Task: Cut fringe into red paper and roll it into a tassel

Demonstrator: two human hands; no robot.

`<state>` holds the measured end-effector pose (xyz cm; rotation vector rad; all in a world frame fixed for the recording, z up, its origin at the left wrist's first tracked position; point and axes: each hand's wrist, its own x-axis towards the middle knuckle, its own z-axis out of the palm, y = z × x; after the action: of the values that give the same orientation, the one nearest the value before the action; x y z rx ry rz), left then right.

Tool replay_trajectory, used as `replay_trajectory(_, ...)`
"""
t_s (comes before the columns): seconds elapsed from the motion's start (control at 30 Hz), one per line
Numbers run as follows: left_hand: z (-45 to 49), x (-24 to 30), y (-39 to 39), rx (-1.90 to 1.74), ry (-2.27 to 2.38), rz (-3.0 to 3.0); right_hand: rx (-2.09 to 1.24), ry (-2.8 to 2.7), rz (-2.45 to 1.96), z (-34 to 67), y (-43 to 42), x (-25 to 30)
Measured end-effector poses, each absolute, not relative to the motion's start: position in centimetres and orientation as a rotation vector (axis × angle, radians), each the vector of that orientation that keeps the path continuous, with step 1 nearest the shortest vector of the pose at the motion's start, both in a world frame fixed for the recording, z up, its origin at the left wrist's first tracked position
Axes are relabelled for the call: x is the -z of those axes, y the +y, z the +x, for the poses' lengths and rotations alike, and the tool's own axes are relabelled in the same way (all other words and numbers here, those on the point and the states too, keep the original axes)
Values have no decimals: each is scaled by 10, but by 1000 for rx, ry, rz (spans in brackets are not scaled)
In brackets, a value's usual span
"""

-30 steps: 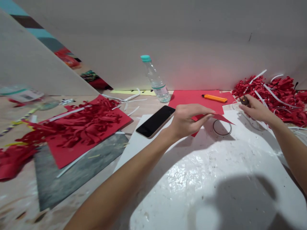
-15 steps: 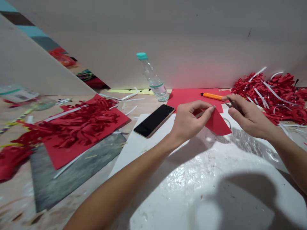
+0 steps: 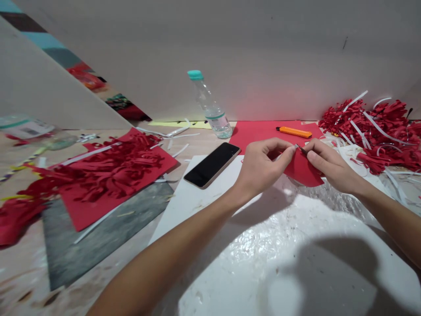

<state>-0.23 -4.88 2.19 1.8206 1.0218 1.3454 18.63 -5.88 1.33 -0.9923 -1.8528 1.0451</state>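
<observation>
My left hand (image 3: 259, 164) pinches the upper edge of a small piece of red paper (image 3: 303, 170) between thumb and fingertips, just above the white board. In my right hand (image 3: 333, 166), the closed thumb and fingers grip a thin dark pointed tool (image 3: 301, 150); its kind is hard to make out. The tool's tip reaches the top of the red paper, right beside my left fingertips. Part of the paper is hidden behind both hands. An orange utility knife (image 3: 294, 132) lies behind my hands on a red sheet (image 3: 253, 131).
A black phone (image 3: 213, 165) rests on the white board (image 3: 250, 263). Behind it stands a clear bottle (image 3: 215, 114). Curled red paper strips (image 3: 115, 171) cover a red sheet at left, over a grey mat (image 3: 108, 245). More red fringes (image 3: 388, 127) with white strips pile up at right.
My right hand has moved left and down from beside the orange knife, bringing the thin dark tool to the red paper. My left hand has stayed nearly still.
</observation>
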Motion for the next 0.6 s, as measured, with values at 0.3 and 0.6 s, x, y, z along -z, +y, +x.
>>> replay_trajectory(0.3,-2,-25,-54,-1326,1053,1842,-1210,-1714,-965,182,-59,-10)
replay_trajectory(0.6,-2,-26,-55,-1315,1039,1836,-1214,-1708,-975,182,-60,-11)
